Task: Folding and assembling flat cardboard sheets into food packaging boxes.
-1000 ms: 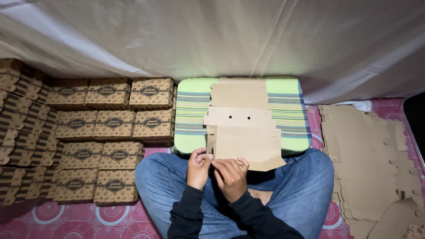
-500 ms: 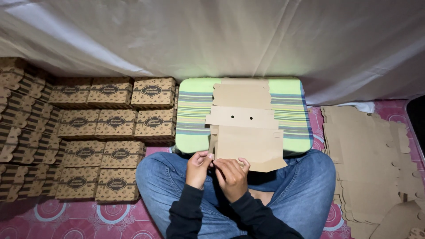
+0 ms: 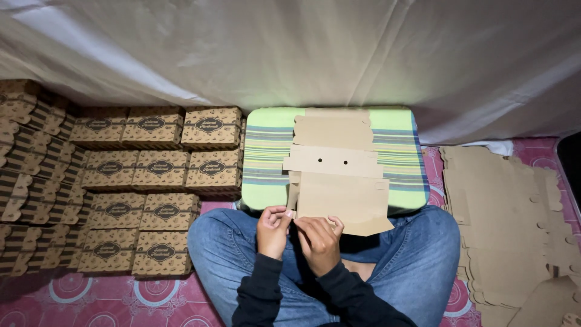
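Observation:
A flat brown cardboard box blank (image 3: 336,175) with two small holes lies unfolded on a green striped cushion (image 3: 266,151) in front of my crossed legs in blue jeans. My left hand (image 3: 272,230) pinches the blank's near left corner flap. Just to its right, my right hand (image 3: 318,241) grips the near edge, fingers curled over the cardboard. Both hands sit close together above my lap, sleeves dark.
Rows of folded, printed brown boxes (image 3: 154,181) are stacked on the left. A pile of flat blanks (image 3: 508,218) lies on the right. A white cloth (image 3: 302,48) hangs behind. The floor is a pink patterned mat (image 3: 109,300).
The hands have stayed at the blank's near left edge, with only small finger shifts on the flap. The blank has barely moved.

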